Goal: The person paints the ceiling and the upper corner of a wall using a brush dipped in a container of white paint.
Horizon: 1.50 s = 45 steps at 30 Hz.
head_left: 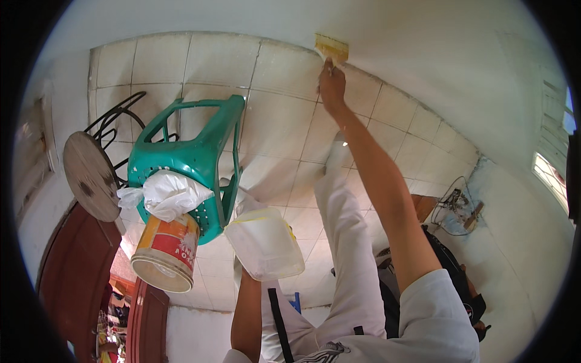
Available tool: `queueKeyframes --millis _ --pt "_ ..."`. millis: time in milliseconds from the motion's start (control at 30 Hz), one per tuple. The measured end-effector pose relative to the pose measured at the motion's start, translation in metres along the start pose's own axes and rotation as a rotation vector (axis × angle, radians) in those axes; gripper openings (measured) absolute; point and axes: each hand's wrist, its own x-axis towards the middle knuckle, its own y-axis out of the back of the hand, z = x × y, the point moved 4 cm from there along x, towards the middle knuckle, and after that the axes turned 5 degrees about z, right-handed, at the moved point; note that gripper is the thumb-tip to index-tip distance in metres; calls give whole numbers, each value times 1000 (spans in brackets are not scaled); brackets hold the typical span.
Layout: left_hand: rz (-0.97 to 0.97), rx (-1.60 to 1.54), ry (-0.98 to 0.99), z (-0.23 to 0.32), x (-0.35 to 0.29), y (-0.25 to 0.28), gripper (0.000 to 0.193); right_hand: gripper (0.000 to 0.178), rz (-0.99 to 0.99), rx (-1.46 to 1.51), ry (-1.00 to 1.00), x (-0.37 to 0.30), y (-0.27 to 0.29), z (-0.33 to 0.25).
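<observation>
My right hand (332, 85) is stretched far forward, its fingers closed round the pale handle of a wide, flat paintbrush (334, 47) with a yellowish head. The brush touches the white wall low down, just above the tiled floor. Close to my body, a translucent white plastic tub (266, 248) with a yellowish rim tilts over my left forearm (247, 314). The tub rests on my left hand, whose fingers are hidden behind it. What the tub contains cannot be made out clearly.
At left a green plastic stool (175, 154) carries a knotted white plastic bag (172, 195) and an orange and white paint bucket (166, 251). Beyond is a round wooden-topped stool (91, 175). Brown doors (78, 266) stand lower left. Tangled wires (457, 209) and a black bag (454, 266) lie right.
</observation>
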Motion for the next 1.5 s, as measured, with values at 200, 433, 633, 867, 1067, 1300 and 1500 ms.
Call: queueKeyframes --millis 200,433,633,867,1067,1300,1500 --pt "-26 15 41 -2 7 -33 69 43 103 186 143 -92 28 -91" --pt "-31 -8 46 3 4 -41 68 43 244 -149 269 -6 -19 5" --pt "104 70 -26 16 -8 -14 66 48 -22 31 -364 53 -65 95" --pt "137 18 16 10 -5 -11 67 50 -25 171 -161 35 -38 44" --pt "92 93 23 0 9 -43 63 44 26 155 37 -69 23 -71" --pt "1 99 40 -9 17 -53 60 44 182 306 337 -97 49 -126" --pt "45 141 -3 3 12 -49 65 53 226 7 201 8 -15 0"
